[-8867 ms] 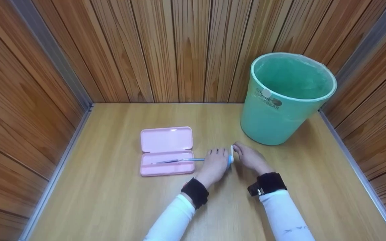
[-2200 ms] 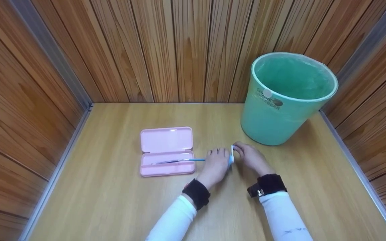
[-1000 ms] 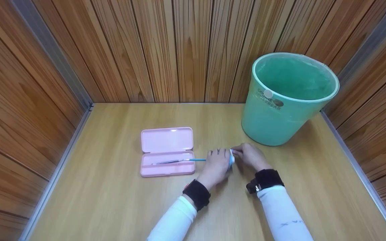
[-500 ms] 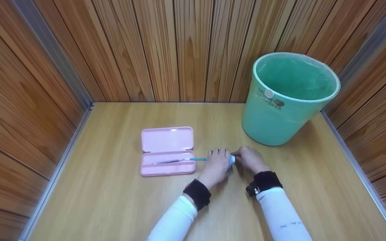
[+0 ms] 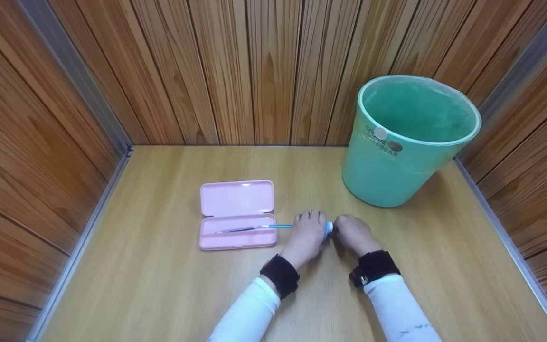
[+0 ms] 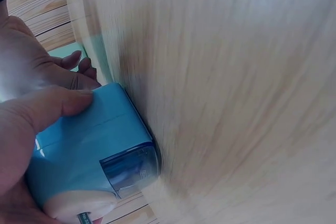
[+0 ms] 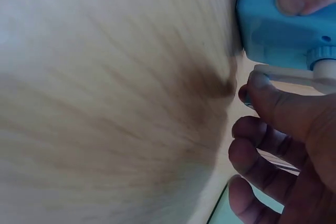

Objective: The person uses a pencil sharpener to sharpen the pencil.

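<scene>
My left hand (image 5: 306,235) grips a blue hand-crank pencil sharpener (image 6: 79,150) on the table, its thumb along the casing. A teal pencil (image 6: 84,217) sits in the sharpener's pale round front. In the head view, a thin blue shaft (image 5: 280,226) runs left from under that hand toward the pink pencil case (image 5: 236,198); whether it is one piece with the dark slim item (image 5: 240,229) in the case, I cannot tell. With thumb and forefinger, my right hand (image 5: 353,233) pinches the end of the white crank (image 7: 286,74); its other fingers curl loosely.
The pencil case lies open, its lid folded back toward the rear wall. A tall green bin (image 5: 382,175) with a clear liner stands at the back right, behind my right hand. Wood-panelled walls (image 5: 273,71) close off the back and both sides.
My right hand has come down and nearer to me, carrying the crank round from its raised position. My left hand, the sharpener and the pencil case stay nearly where they were.
</scene>
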`<action>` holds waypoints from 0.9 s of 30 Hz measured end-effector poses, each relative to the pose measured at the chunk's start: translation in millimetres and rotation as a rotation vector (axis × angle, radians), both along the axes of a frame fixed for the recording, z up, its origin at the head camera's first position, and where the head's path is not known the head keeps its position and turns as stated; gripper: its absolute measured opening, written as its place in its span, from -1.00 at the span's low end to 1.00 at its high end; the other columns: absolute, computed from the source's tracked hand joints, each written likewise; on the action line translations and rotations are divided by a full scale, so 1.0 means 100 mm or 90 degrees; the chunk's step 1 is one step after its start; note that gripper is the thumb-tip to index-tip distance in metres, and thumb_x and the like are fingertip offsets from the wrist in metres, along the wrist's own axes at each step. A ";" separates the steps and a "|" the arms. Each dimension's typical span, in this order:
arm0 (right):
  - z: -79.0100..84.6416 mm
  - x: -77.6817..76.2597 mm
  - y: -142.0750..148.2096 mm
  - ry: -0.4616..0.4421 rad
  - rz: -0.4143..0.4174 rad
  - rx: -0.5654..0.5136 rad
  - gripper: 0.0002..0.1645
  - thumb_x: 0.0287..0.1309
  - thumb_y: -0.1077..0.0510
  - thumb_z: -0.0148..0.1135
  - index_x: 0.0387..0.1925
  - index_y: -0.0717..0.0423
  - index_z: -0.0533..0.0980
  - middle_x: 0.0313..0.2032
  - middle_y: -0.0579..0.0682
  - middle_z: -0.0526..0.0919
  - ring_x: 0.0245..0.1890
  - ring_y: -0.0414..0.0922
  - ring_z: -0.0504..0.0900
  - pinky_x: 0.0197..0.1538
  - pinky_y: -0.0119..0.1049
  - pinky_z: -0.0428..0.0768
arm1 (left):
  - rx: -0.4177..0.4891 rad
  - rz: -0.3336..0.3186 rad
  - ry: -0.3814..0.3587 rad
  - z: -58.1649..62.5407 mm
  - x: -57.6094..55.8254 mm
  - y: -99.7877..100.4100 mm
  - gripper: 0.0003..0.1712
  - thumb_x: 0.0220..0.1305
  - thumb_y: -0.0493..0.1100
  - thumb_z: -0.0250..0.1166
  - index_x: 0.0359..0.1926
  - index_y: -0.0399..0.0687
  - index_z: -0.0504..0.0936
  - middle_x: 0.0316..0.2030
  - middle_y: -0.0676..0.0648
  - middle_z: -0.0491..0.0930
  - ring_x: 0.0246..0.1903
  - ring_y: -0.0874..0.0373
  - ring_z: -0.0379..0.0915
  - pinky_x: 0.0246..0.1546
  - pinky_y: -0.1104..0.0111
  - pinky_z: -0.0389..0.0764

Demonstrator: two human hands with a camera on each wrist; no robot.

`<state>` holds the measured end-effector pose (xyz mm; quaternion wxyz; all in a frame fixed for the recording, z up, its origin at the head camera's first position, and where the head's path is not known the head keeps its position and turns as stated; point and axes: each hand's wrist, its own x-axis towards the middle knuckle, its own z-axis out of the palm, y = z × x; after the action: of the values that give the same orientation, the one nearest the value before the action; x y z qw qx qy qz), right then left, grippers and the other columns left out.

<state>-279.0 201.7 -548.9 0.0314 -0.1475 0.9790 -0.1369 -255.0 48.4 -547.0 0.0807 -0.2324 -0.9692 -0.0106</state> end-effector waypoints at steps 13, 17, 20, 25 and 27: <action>0.03 0.28 -0.01 0.025 0.068 -0.048 -0.82 0.02 0.40 0.30 -0.48 0.06 0.64 -0.58 -0.15 0.53 -0.57 -0.18 0.42 -0.43 -0.23 0.48 | -0.029 0.023 -0.055 0.04 -0.01 0.05 -0.21 0.04 -0.01 0.45 0.26 -0.16 0.37 0.09 -0.15 0.48 0.07 -0.06 0.41 0.10 0.10 0.43; 0.08 0.37 0.01 0.003 0.080 -0.077 -0.82 0.05 0.37 0.34 -0.45 0.01 0.68 -0.55 -0.20 0.55 -0.53 -0.20 0.44 -0.38 -0.26 0.49 | -0.031 0.027 -0.066 0.03 -0.02 0.06 -0.27 0.13 -0.07 0.39 0.29 -0.17 0.36 0.12 -0.15 0.46 0.10 -0.06 0.40 0.14 0.09 0.41; 0.15 0.42 0.03 -0.017 0.076 -0.080 -0.88 0.08 0.29 0.38 -0.38 0.00 0.72 -0.50 -0.22 0.59 -0.47 -0.22 0.50 -0.31 -0.25 0.54 | -0.021 0.022 -0.056 0.03 -0.01 0.04 -0.33 0.17 -0.10 0.35 0.27 -0.18 0.37 0.11 -0.16 0.47 0.09 -0.07 0.41 0.13 0.08 0.42; 0.25 0.47 0.03 -0.011 0.086 -0.058 -0.92 0.05 0.25 0.43 -0.37 0.02 0.73 -0.52 -0.24 0.56 -0.50 -0.23 0.47 -0.35 -0.28 0.52 | -0.018 0.018 -0.049 0.03 0.00 0.04 -0.37 0.20 -0.12 0.32 0.27 -0.18 0.38 0.11 -0.17 0.47 0.09 -0.08 0.42 0.13 0.08 0.43; 0.27 0.49 0.03 0.008 0.102 -0.044 -0.93 0.04 0.27 0.43 -0.41 0.04 0.72 -0.53 -0.24 0.52 -0.52 -0.24 0.44 -0.39 -0.30 0.49 | -0.020 0.017 -0.053 0.04 0.01 0.05 -0.39 0.22 -0.12 0.30 0.26 -0.18 0.38 0.11 -0.16 0.48 0.09 -0.07 0.42 0.13 0.09 0.43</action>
<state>-230.0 205.2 -521.8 0.0309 -0.2269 0.9591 -0.1663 -254.3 52.9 -542.9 0.0367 -0.2201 -0.9748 -0.0043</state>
